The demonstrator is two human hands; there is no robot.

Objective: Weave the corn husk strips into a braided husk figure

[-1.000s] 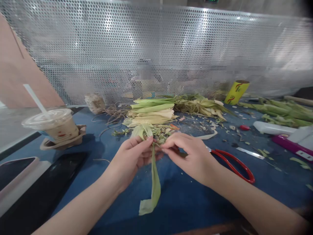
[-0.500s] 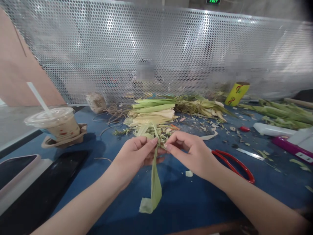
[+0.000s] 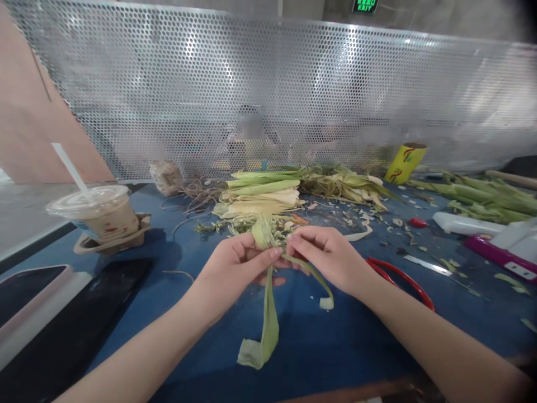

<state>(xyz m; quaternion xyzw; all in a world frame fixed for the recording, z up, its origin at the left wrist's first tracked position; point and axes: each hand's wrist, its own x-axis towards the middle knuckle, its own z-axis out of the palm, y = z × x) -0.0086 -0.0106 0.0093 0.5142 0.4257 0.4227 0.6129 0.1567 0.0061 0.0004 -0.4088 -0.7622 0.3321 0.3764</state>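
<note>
My left hand [image 3: 247, 260] pinches a strip of green corn husk [image 3: 268, 324] between thumb and fingers. The strip's long tail hangs below that hand, its pale end curled. Against the strip my right hand [image 3: 323, 254] is closed, its fingertips at a narrower husk end [image 3: 321, 280] that bends down to the right. Above the fingers a pale green husk loop [image 3: 262, 230] sticks up. Small-leaved sprigs [image 3: 243, 225] lie just behind the hands. Farther back sits a neat stack of husks [image 3: 262, 190]. The exact crossing of the strips is hidden by my fingers.
At left stand an iced drink [image 3: 100, 212] in a cardboard holder, a phone [image 3: 29, 296] and a twine ball [image 3: 166, 178]. Red-handled scissors [image 3: 415, 285], a blade [image 3: 428, 265], a white-and-purple glue gun [image 3: 499, 254] and a yellow tube [image 3: 405, 163] are at right. A perforated metal screen [image 3: 268, 84] rises behind.
A narrow husk end now hangs to the right below my right hand. A husk loop now stands above the fingers of my left hand. Both hands stay close together.
</note>
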